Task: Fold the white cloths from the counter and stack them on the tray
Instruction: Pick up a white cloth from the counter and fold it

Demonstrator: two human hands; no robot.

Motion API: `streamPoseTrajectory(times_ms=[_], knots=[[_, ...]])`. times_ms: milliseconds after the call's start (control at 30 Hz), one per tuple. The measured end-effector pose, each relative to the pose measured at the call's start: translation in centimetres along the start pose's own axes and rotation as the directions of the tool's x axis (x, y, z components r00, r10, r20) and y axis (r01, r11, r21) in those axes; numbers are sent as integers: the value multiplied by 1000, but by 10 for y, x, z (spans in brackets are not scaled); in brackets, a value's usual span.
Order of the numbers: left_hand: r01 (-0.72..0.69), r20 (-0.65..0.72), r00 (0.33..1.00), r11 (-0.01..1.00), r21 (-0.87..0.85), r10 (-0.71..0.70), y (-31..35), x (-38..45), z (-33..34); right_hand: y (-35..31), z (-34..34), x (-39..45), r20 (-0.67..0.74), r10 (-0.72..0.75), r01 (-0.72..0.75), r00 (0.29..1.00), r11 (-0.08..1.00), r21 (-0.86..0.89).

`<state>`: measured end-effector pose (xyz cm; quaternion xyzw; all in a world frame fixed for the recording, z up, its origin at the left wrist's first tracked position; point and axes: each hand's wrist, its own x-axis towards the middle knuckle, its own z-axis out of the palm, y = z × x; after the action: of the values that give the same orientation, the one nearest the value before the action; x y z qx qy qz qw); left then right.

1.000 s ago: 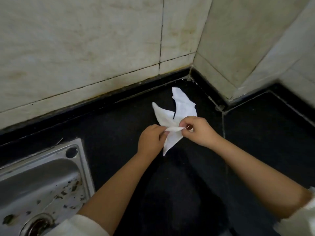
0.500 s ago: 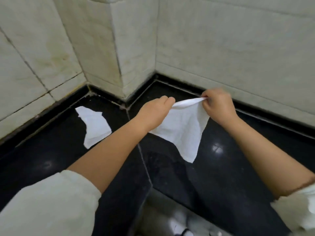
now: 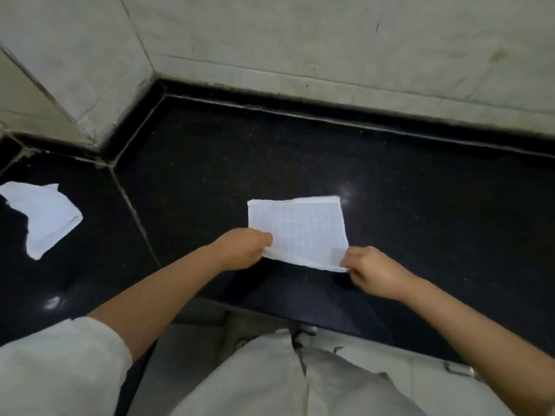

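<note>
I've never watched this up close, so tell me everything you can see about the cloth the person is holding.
The cloth is white, thin, with a faint grid weave, like a woven or paper wipe. It lies spread nearly flat as a rough rectangle on the black counter, its far edge slightly curled. The left hand pinches its near left corner and the right hand pinches its near right corner, lifting that edge a little. Nothing else touches it.

Kitchen corner: black stone counter [image 3: 300, 151], pale tiled wall [image 3: 330, 40] rising directly behind the counter.
</note>
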<state>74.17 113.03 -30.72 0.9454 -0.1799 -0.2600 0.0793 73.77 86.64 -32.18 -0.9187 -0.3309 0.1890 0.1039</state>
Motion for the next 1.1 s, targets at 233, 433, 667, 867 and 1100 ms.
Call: streamPoseTrajectory(times_ms=[233,433,667,867,1100], knots=[[-32,281,959,998,-55,46,17,0,38,10,9,-12,230,90,-165,969,929,331],[128,177,982,935,-329,-73,4,19,29,25,-8,20,12,311,-270,950,804,530],[239,258,957,861,-449,-131,-20,28,25,40,-16,56,130,398,-391,908,693,606],[233,228,962,887,-398,-150,-34,39,12,47,-21,75,147,407,-411,901,700,583],[317,197,947,629,-710,-255,-44,45,18,50,-13,90,16,544,-465,839,700,542]])
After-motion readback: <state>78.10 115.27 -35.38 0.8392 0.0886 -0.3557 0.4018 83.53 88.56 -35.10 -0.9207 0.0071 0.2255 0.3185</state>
